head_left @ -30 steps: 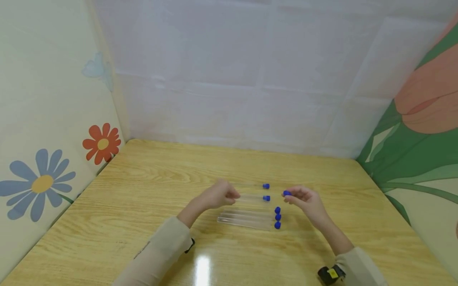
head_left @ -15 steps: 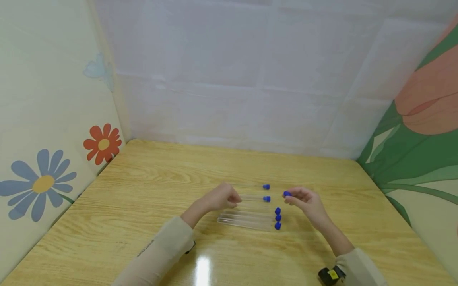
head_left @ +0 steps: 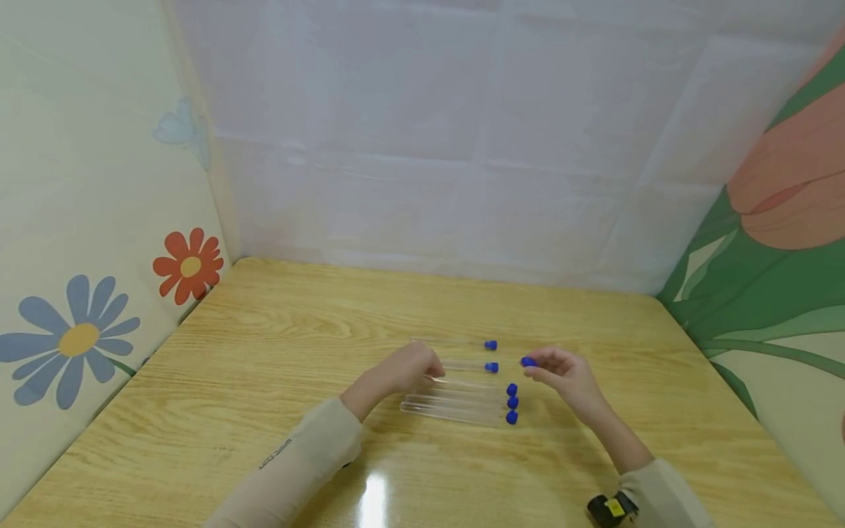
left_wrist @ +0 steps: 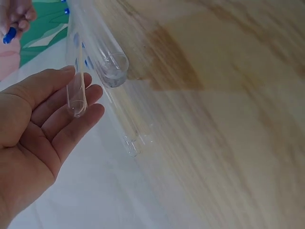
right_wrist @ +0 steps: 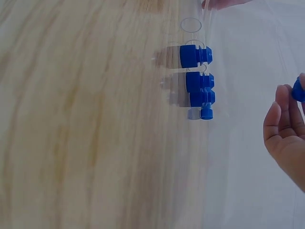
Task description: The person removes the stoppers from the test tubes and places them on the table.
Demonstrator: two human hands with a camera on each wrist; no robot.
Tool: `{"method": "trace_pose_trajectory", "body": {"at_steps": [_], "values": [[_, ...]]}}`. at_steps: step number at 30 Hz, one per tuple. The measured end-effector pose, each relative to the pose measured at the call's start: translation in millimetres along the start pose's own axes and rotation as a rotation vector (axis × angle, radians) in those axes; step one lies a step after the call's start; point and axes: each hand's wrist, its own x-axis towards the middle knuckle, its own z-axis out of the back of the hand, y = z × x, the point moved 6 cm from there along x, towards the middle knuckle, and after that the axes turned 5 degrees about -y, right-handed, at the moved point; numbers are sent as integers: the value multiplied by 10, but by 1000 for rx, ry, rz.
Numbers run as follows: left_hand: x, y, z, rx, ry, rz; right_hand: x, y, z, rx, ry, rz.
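Note:
My left hand [head_left: 411, 368] pinches the rounded end of a clear test tube [left_wrist: 76, 98] between thumb and fingertips, close over the table. In my right hand [head_left: 569, 380], thumb and fingers pinch a blue stopper [head_left: 528, 361], apart from the tubes. Two stoppered tubes lie farther back, their blue stoppers [head_left: 491, 356] pointing right. Nearer me, open clear tubes [head_left: 452, 412] lie side by side. Several loose blue stoppers [right_wrist: 191, 56] are by their open ends, seen in the right wrist view. My left fingers partly hide the tubes behind them in the head view.
The wooden table [head_left: 264, 330] meets a white cloth backdrop [head_left: 422, 183] at the back. Flower-painted panels [head_left: 79, 337] stand on the left and right. A black wrist device [head_left: 610, 507] sits at my right sleeve.
My left hand has moved slightly toward me, and the tube in its fingers now shows near the open tubes. The right hand has stayed almost in place, still pinching the stopper.

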Motion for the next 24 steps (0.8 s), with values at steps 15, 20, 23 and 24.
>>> {"method": "trace_pose_trajectory", "body": {"at_steps": [15,20,23,24], "values": [[-22,46,-54,86,22,35,-2,-19,-5,-25,12,-19],[-24,51,-55,113,13,33,0,-33,-13,-44,23,-29],[-21,61,-64,128,8,36,3,-39,-17,-54,27,-35],[-21,64,-65,128,7,41,3,-40,-19,-56,30,-35]]}}
